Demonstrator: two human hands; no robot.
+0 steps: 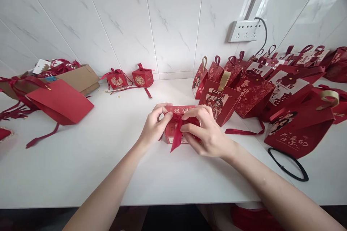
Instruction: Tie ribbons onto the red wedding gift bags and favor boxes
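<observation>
In the middle of the white table stands a red gift box point(170, 128) with pale printed characters. A red ribbon point(177, 135) is wound about its front, one tail hanging down toward me. My left hand point(157, 121) is at the box's left side, thumb and forefinger pinching the ribbon near its knot. From the right, my right hand point(203, 128) reaches over the box with bent fingers closed on the ribbon beside the knot. The fingers partly cover the knot and the box's right side.
Several red gift bags point(255, 92) with loop handles crowd the right side. A black ring-shaped band point(288, 164) lies before them. Two small red boxes point(116, 80) stand by the wall. At left are a red bag point(63, 103) and a cardboard box point(84, 79). A power strip point(245, 31) hangs on the wall.
</observation>
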